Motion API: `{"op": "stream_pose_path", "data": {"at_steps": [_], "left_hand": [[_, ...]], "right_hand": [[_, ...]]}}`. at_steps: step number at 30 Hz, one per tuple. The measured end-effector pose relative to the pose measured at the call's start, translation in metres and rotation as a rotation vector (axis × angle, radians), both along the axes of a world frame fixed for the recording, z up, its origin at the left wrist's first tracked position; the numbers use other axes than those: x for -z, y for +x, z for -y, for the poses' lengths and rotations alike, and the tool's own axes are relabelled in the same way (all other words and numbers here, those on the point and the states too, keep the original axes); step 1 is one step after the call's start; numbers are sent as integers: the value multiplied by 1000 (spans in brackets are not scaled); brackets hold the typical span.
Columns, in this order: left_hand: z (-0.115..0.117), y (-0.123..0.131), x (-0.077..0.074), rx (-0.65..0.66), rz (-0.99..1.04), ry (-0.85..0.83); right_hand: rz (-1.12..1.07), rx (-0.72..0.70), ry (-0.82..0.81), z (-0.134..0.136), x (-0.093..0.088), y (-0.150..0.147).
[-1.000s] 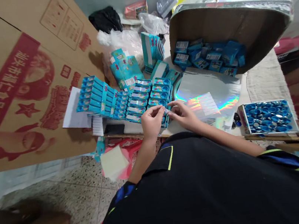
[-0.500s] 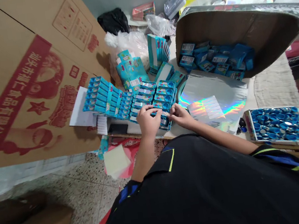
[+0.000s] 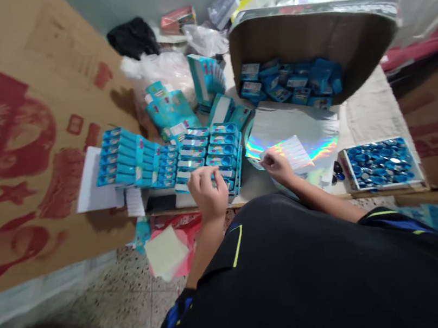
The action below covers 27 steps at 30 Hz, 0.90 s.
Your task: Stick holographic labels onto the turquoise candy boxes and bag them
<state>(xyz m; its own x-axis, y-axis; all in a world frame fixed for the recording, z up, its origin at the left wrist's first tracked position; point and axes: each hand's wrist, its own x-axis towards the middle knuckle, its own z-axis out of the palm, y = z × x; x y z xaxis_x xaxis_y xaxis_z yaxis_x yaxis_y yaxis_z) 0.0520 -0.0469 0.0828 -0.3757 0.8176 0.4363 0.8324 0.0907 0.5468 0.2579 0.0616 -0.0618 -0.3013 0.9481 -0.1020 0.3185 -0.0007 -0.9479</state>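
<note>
My left hand (image 3: 209, 187), fingers curled and thumb near the fingertips, hovers over the near end of rows of small blue printed packs (image 3: 220, 149). Whether it pinches anything small cannot be made out. My right hand (image 3: 279, 167) is closed in a pinch above the left part of a shiny silver sheet (image 3: 298, 116). Beside its fingers lies a pale sheet divided into strips (image 3: 295, 151). What sits between those fingertips, if anything, is too small to tell. More blue packs (image 3: 123, 159) stand stacked in rows to the left.
Behind the silver sheet, an open carton (image 3: 309, 24) lies with blue boxes (image 3: 297, 82) inside. A tray of shiny blue oval pieces (image 3: 381, 164) is at right. Flat blue cartons (image 3: 172, 110) lean on plastic bags at the back. A large cardboard box (image 3: 46, 222) walls off the left.
My hands, together over the blue packs before, are now apart. The right has moved right to the strip sheet; the left stays over the packs. The whole view has shifted.
</note>
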Motion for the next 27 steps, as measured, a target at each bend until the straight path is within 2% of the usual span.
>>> {"op": "stream_pose_path", "data": {"at_steps": [2, 4, 5, 6, 8, 11, 13, 15, 18, 21, 27], "left_hand": [[-1, 22, 4, 352, 12, -14], [-14, 43, 14, 739, 85, -136], [-24, 54, 21, 861, 115, -206], [-38, 66, 30, 919, 129, -271], [-71, 90, 49, 921, 96, -374], [-121, 129, 80, 970, -60, -495], [-145, 152, 99, 1016, -174, -549], [-160, 169, 116, 1087, -255, -624], [-168, 179, 137, 1158, -284, -728], [-166, 180, 150, 1149, -273, -704], [-161, 181, 155, 1185, -307, -604]], "right_hand": [[152, 251, 44, 2, 10, 46], [389, 451, 40, 9, 17, 84], [509, 496, 25, 13, 21, 98], [609, 506, 9, 17, 24, 108], [688, 468, -3, 21, 29, 117], [612, 448, 38, 17, 36, 115], [514, 453, 66, 15, 40, 115], [447, 479, 80, 17, 44, 119], [381, 513, 50, 28, 49, 131], [287, 477, 4, 39, 52, 145], [234, 432, 16, 32, 46, 159]]}}
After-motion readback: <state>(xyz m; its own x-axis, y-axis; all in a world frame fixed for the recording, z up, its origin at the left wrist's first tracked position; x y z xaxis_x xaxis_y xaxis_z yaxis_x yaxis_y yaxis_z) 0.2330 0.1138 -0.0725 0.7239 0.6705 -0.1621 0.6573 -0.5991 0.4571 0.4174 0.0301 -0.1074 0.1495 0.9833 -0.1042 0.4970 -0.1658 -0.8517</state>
